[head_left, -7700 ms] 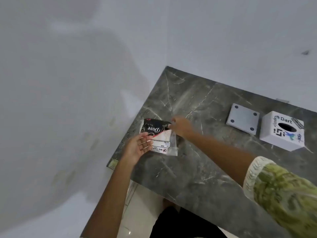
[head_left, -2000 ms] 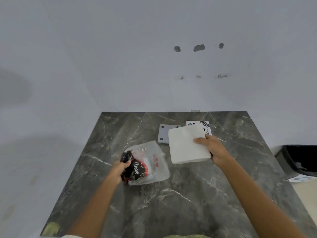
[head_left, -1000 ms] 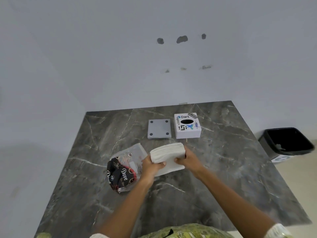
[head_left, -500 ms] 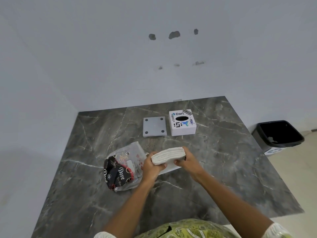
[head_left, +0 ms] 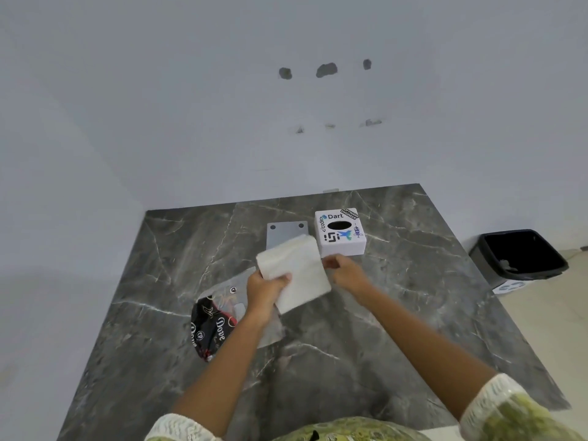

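Plain home room, marble table (head_left: 397, 281), holed white wall (head_left: 191, 106), bin (head_left: 483, 262)

Grey marble table (head_left: 413, 281) by white wall (head_left: 159, 106) w/ holes (head_left: 326, 70), black bin (head_left: 518, 256) on floor (head_left: 547, 329)

Soft, even, fairly bright light fills the view, cool and bluish on the wall (head_left: 191, 106), with no lamp or window in sight; the desk (head_left: 413, 281) gives a dull sheen rather than glare; shadows are faint and soft-edged, darkest under the forearms; the stack of tissues (head_left: 296, 272) is nearly blown out, its texture washed; the bin (head_left: 518, 253) sinks to detailless black inside; the wide lens bows the desk's edges and stretches the sleeve (head_left: 521, 415) at the corner; focus is soft throughout, and the fingers (head_left: 331, 264) of the right hand (head_left: 345, 273) smear slightly.
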